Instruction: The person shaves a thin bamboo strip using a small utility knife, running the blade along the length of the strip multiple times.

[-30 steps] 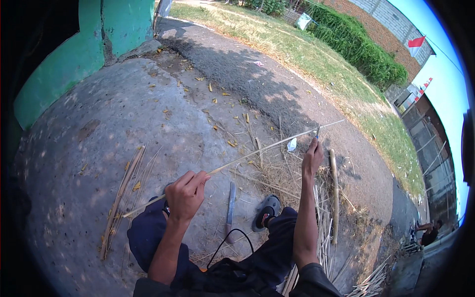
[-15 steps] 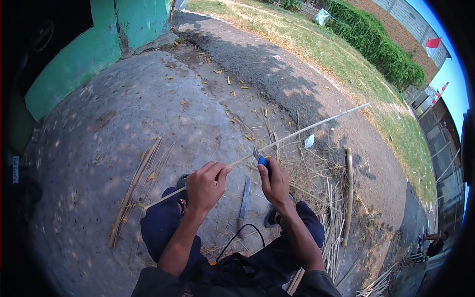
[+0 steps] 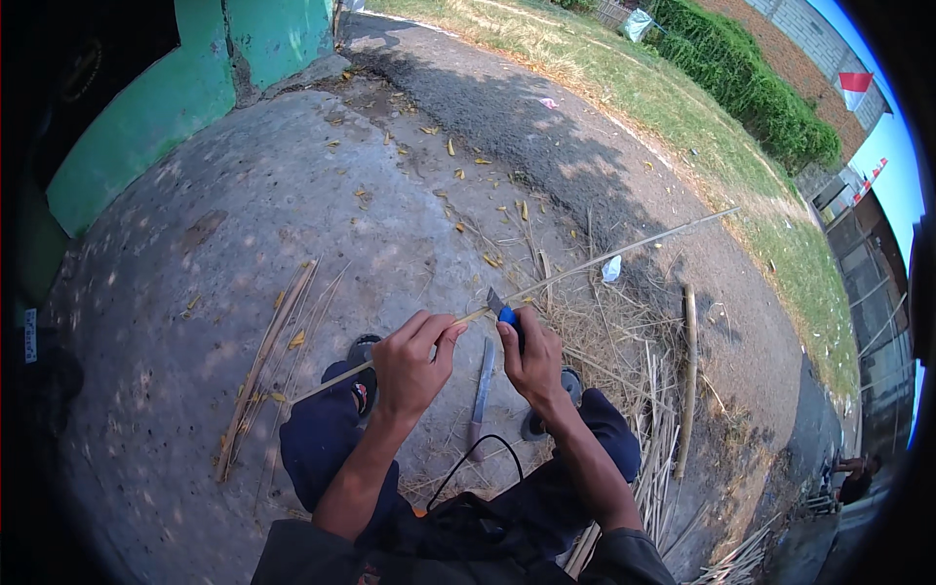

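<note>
My left hand (image 3: 413,363) is closed on a long thin bamboo strip (image 3: 624,255), pinching it between thumb and fingers. The strip runs slanting from beside my left knee, through that hand, to the far right over the path. In my right hand (image 3: 535,361) is a blue-handled cutting tool (image 3: 507,314) with a short metal head. Its head touches the strip just right of my left hand; whether it is a blade or jaws is too small to tell. A long knife (image 3: 482,385) lies on the concrete between my feet.
Bamboo strips (image 3: 268,366) lie on the concrete at left. A heap of strips and shavings (image 3: 655,419) covers the ground at right, beside a thicker stick (image 3: 689,380). A black strap loop (image 3: 478,458) rises before my lap. A person (image 3: 858,478) sits far right.
The metal head has turned against the strip and now stands more upright, up and left. My right hand has shifted slightly left; the strip's far end has dipped a little.
</note>
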Demonstrator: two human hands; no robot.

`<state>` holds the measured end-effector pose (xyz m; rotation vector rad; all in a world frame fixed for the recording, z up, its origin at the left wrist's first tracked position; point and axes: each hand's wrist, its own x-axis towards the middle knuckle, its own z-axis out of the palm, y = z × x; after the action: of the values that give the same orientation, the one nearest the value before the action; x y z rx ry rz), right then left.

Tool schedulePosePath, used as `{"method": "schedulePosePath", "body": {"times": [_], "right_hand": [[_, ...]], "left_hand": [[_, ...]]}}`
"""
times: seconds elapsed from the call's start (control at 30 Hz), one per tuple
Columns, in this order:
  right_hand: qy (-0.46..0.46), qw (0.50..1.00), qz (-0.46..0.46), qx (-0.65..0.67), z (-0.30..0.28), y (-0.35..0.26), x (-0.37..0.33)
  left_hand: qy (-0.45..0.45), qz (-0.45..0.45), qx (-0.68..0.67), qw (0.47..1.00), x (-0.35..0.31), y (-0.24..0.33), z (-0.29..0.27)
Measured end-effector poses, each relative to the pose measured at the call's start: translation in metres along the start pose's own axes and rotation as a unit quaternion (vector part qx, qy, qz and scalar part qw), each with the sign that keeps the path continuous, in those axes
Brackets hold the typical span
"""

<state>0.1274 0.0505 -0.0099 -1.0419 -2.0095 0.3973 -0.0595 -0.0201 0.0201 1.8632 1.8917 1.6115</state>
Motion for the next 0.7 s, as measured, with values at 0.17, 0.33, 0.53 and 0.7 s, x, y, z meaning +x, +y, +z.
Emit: {"method": "schedulePosePath", "body": {"times": [0.17,0.33,0.53,0.7], "right_hand": [[0.003,1.000,-0.003,-0.011,-0.005,-0.001,0.004],[0.073,0.996,0.008,-0.058,-0.027,0.021,0.019],[0.082,0.995,0.009,-0.062,-0.033,0.033,0.023],[0.112,0.990,0.015,-0.090,-0.049,0.053,0.034]], "left_hand": [[0.016,0.022,0.006,1.000,-0.001,0.004,-0.001],[0.028,0.046,0.027,0.998,0.000,0.007,-0.003],[0.029,0.062,0.039,0.997,-0.003,0.001,-0.006],[0.027,0.077,0.046,0.996,-0.004,-0.002,-0.011]]}}
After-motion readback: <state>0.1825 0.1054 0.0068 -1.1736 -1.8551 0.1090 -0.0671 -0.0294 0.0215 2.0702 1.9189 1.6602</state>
